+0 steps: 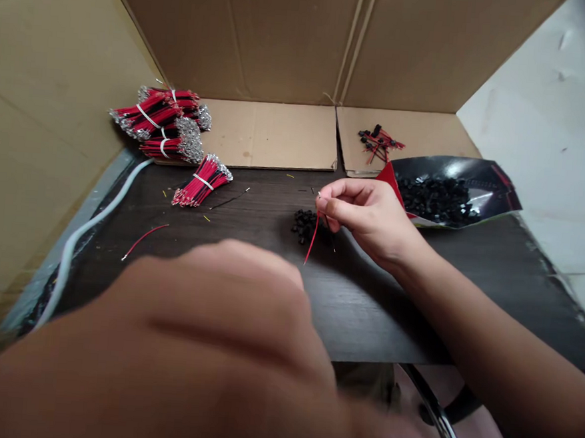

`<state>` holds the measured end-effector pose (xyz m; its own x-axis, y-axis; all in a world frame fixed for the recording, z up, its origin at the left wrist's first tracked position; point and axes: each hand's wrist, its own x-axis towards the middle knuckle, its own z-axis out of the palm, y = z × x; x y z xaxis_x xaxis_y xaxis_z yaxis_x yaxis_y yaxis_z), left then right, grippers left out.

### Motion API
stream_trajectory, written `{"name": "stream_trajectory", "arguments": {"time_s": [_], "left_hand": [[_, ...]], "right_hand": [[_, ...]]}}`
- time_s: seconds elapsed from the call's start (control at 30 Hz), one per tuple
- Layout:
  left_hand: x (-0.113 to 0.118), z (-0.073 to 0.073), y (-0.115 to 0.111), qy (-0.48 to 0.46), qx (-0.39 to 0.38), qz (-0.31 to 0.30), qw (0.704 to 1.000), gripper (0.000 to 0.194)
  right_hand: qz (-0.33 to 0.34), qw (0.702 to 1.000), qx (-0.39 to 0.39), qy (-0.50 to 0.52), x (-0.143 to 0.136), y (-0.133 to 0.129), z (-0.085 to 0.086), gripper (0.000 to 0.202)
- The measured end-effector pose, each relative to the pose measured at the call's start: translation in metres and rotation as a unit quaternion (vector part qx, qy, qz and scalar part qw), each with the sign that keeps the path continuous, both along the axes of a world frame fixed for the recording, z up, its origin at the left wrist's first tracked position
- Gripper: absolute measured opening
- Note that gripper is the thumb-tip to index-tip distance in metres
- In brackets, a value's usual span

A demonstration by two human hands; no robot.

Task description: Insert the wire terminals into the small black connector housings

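My right hand (373, 214) is closed in a pinch over the middle of the table. Between its thumb and fingertips is a thin red wire (312, 240), its loose end hanging down and a silver tip showing at the fingers. Just beneath lies a small heap of black connector housings (302, 226), partly covered by the hand. Close to the camera, my left hand (204, 339) fills the lower left, large and blurred. Its fingers are hidden, so I cannot see what they hold. Beyond it a single red wire (143, 240) lies on the table.
A tied bundle of red and black wires (203, 181) lies left of centre, with more bundles (161, 123) behind. An open bag (455, 190) of black housings sits right, near wired pieces (379, 144) on cardboard. A pale cable (78, 231) runs along the left edge; cardboard walls (285, 38) stand behind.
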<state>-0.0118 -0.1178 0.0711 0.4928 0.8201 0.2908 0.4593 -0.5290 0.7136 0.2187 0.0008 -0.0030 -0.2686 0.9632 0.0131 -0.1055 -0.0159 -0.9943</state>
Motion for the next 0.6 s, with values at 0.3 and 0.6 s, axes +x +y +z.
{"name": "stream_trajectory", "arguments": {"time_s": [0.3,0.6], "left_hand": [[0.021,-0.036,0.092,-0.120,-0.130,0.111,0.978,0.015],[0.026,-0.048,0.094,-0.161,-0.221,0.070,0.959,0.004]], "right_hand": [[-0.006,0.998,0.058,0.004,0.000,-0.003,0.003,0.030],[-0.011,0.998,0.061,0.024,-0.002,-0.002,-0.001,0.026]]}}
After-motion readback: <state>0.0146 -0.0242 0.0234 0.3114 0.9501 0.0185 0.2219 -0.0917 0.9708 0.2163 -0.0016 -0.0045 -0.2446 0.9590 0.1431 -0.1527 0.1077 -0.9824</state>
